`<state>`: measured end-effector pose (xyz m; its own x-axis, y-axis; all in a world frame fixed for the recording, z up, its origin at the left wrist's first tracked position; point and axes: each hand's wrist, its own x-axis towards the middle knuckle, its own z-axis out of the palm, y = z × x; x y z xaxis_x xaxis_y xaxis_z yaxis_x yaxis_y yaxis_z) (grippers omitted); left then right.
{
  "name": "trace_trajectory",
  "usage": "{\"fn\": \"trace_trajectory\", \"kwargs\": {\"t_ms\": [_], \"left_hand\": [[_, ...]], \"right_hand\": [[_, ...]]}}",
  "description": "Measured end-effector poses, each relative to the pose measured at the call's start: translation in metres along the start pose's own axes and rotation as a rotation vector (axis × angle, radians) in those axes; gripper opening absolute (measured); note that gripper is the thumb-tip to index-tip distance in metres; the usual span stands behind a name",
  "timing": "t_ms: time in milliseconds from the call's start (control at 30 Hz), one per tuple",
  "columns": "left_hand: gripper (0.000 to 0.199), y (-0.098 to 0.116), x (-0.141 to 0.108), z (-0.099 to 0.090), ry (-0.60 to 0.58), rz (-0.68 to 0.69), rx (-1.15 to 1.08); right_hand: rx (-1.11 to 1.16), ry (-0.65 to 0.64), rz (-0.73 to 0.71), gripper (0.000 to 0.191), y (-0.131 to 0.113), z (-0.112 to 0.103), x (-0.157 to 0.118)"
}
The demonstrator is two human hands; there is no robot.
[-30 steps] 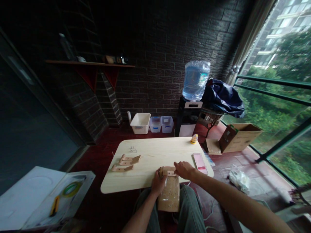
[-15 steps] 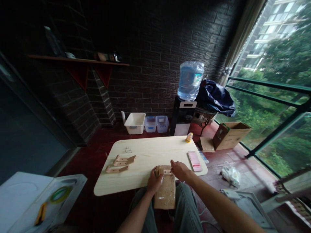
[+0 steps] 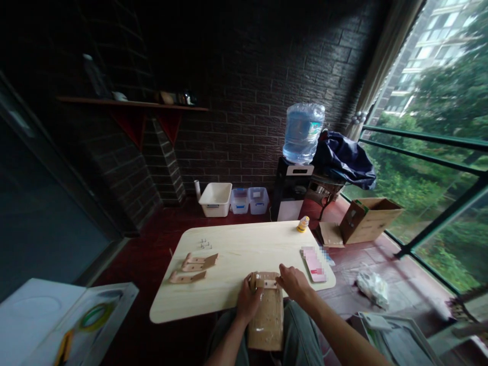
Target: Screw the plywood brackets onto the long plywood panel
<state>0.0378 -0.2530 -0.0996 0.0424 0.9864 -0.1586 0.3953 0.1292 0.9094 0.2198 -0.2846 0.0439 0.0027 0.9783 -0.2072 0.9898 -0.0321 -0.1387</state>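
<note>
A tape-wrapped cardboard box (image 3: 266,325) lies across my lap, its far end against the table's near edge. On that end rests a small pale wooden piece (image 3: 270,284) with dark holes or screw heads. My left hand (image 3: 249,300) is closed around the box's left side, thumb beside the wooden piece. At the piece's right end, my right hand (image 3: 293,282) is closed in a pinch; whatever is between the fingers is too small to make out. Further left on the table are wooden bracket-like parts (image 3: 200,262) and several small metal screws or hooks (image 3: 206,244).
The light wooden table (image 3: 236,254) also bears a yellow-based small bottle (image 3: 303,224) and a pink booklet or box (image 3: 315,264). An open white case (image 3: 110,317) stands at left. Plastic bins (image 3: 215,201), a water dispenser (image 3: 292,188) and a cardboard carton (image 3: 369,221) are beyond.
The camera view has tilted slightly, so everything appears lower and a little to the right. Both hands keep their places at the box and wooden piece.
</note>
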Motion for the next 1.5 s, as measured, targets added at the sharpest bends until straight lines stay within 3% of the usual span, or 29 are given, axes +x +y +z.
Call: {"fn": "trace_trajectory", "kwargs": {"t_ms": [100, 200, 433, 600, 867, 1033, 1133, 1233, 1367, 1500], "left_hand": [[0.059, -0.002, 0.001, 0.001, -0.003, 0.051, -0.051], [0.059, -0.005, 0.002, 0.004, 0.016, 0.055, -0.051], [0.058, -0.009, 0.004, 0.009, 0.032, 0.08, -0.063], [0.059, -0.008, 0.001, 0.009, 0.036, 0.11, -0.081], [0.059, -0.01, 0.002, 0.013, 0.072, 0.101, -0.064], [0.056, -0.008, -0.001, 0.012, 0.06, 0.09, -0.039], [0.055, -0.006, -0.002, 0.012, 0.056, 0.079, -0.037], [0.056, -0.006, -0.002, 0.013, 0.073, 0.087, -0.047], [0.056, -0.007, -0.001, 0.013, 0.087, 0.084, -0.055], [0.058, -0.006, -0.002, 0.011, 0.063, 0.062, -0.041]], "right_hand": [[0.033, 0.018, -0.083, 0.034, -0.001, 0.0, -0.006], [0.022, 0.003, -0.154, 0.027, 0.0, -0.001, -0.009], [-0.031, 0.019, -0.063, 0.028, 0.011, -0.002, -0.008], [-0.012, -0.016, -0.257, 0.024, 0.017, -0.008, -0.013], [-0.057, 0.001, -0.079, 0.029, 0.015, 0.003, -0.017], [-0.018, 0.004, -0.185, 0.035, 0.022, 0.004, -0.027], [-0.053, 0.016, -0.233, 0.026, 0.016, 0.003, -0.027], [-0.059, 0.016, -0.144, 0.021, 0.007, 0.005, -0.024], [-0.034, 0.029, 0.018, 0.03, 0.004, 0.01, -0.024], [0.029, 0.06, -0.118, 0.031, 0.012, 0.008, -0.033]]}}
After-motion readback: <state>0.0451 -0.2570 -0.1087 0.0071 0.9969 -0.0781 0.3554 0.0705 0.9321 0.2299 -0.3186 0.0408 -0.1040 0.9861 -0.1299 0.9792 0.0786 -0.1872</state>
